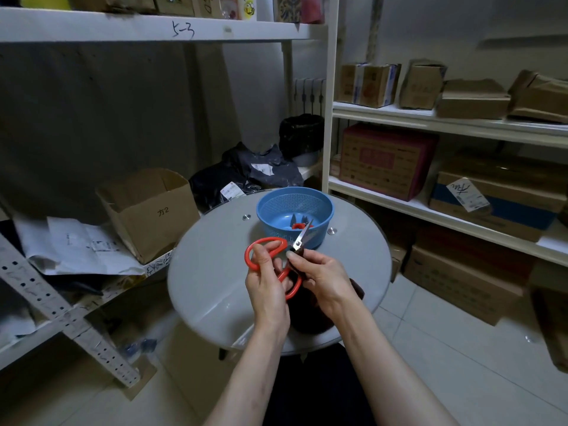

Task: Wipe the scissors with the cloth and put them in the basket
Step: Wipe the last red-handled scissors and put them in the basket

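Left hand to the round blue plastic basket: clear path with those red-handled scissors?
Likely yes: nothing between left hand and blue basket, but right hand pinches the scissors in dark cloth.

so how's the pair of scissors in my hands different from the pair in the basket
The held scissors are off the table, the left hand gripping a red handle; the basket scissors lie loose inside the blue basket. The right hand pinches the held scissors' blade through the dark cloth; nothing touches the basket scissors, which are partly hidden. Both have red handles.
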